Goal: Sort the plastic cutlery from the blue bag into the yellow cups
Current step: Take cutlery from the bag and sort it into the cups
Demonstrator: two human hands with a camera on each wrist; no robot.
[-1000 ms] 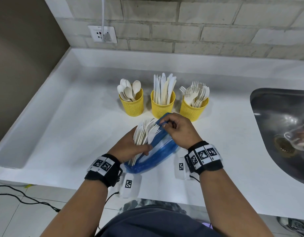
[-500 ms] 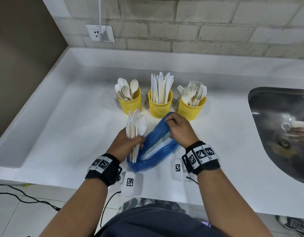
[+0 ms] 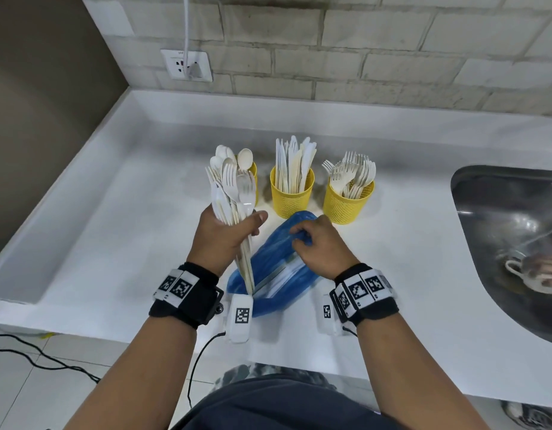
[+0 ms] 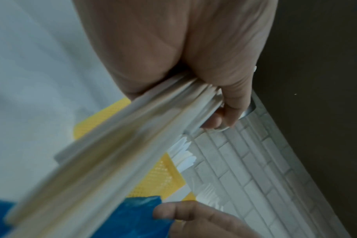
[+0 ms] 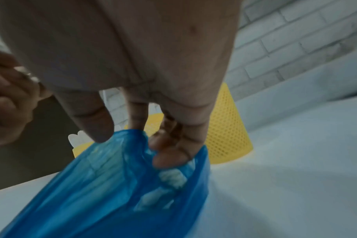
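Left hand: the left hand [image 3: 228,235] is fisted round a mixed bundle [image 3: 234,193] of forks, spoons and knives, lifted clear of the bag [image 3: 268,265], heads up, handles trailing down toward the bag's mouth.
Right hand: the right hand [image 3: 318,246] pinches the bag's far rim, holding it down on the counter [image 3: 128,228]; white pieces show inside.
Cups: three cups in a row beyond both hands — spoons [image 3: 253,175], knives [image 3: 291,197], forks [image 3: 347,201].
Key relation: the bundle stands near-upright, its long axis tilted slightly, directly in front of the spoon cup; the left hand is nearest that cup, the right nearest the fork cup.
Likely next: singling pieces out of the bundle — probably needing the right hand to let go of the bag.
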